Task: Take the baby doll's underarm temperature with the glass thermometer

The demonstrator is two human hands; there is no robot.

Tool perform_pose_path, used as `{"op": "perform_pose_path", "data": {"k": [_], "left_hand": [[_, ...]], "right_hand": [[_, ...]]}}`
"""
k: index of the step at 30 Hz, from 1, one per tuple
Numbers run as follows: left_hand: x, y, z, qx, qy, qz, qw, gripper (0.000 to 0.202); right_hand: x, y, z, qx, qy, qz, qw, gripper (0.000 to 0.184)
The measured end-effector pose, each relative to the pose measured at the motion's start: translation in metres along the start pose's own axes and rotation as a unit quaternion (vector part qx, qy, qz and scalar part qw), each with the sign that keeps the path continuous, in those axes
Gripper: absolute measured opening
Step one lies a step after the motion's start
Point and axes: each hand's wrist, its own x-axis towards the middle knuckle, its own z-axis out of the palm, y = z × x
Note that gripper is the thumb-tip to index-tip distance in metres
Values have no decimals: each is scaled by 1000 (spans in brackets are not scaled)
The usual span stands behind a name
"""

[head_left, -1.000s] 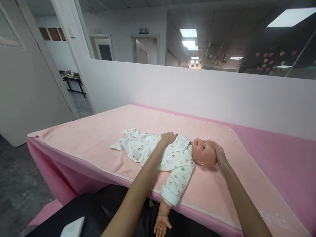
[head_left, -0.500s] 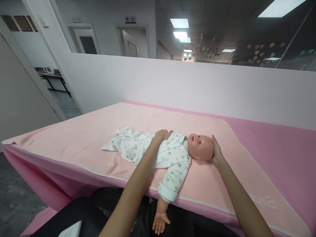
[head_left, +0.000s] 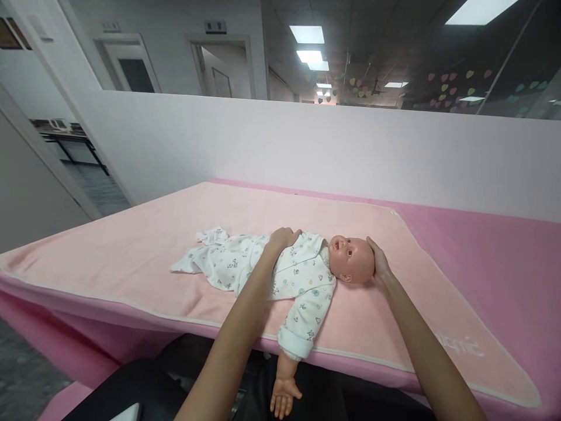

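Observation:
A baby doll [head_left: 302, 278] in a white printed outfit lies on its back on a pink mat [head_left: 144, 234], head to the right. My left hand [head_left: 284, 237] rests across the doll's middle, its fingers curving over the far side, where their tips are hidden. Against the crown of the doll's head [head_left: 353, 260], my right hand [head_left: 378, 260] is cupped, with part of the fingers behind it. The doll's near arm, in a rolled sleeve [head_left: 307, 318], hangs over the mat's front edge, and its bare hand [head_left: 284, 394] is over my lap.
Behind the mat stands a white partition [head_left: 307, 146]. Pink cloth [head_left: 495, 251] shows beyond the mat on the right and drapes down at the front left. A white flat object [head_left: 126, 413] is by my dark-clothed leg. A doorway and a table [head_left: 72, 137] are at far left.
The view has shifted slightly, so the doll and both hands appear a little further left. Both hands keep their places on the doll.

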Motion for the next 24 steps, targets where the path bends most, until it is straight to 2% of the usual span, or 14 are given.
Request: {"op": "perform_pose_path", "data": {"k": [3,10,12,13,15,17,19,22,24], "left_hand": [[-3,0,0,0,7,-2,1000,62],[-9,-3,3,-10,21,21,1000,63],[-9,-4,4,-8,22,19,1000,63],[-9,-4,4,-7,23,19,1000,63],[-9,-4,5,-8,26,21,999,63],[-10,-4,5,-10,31,22,999,63],[-11,-4,5,-12,36,22,999,62],[-12,-3,6,-14,41,23,999,60],[-12,-3,6,-13,42,24,999,59]], "right_hand": [[-1,-1,-1,21,-9,7,1000,44],[0,-3,-5,-46,14,-56,997,27],[0,-4,-4,-45,38,-97,993,25],[0,-4,-3,-37,70,-136,988,24],[-1,-5,-2,-8,163,-237,958,25],[-2,-6,-2,21,252,-332,909,26],[-5,-7,-1,24,297,-388,872,28],[-13,-8,0,-24,286,-435,853,34],[-19,-8,1,-107,213,-461,855,35]]}}
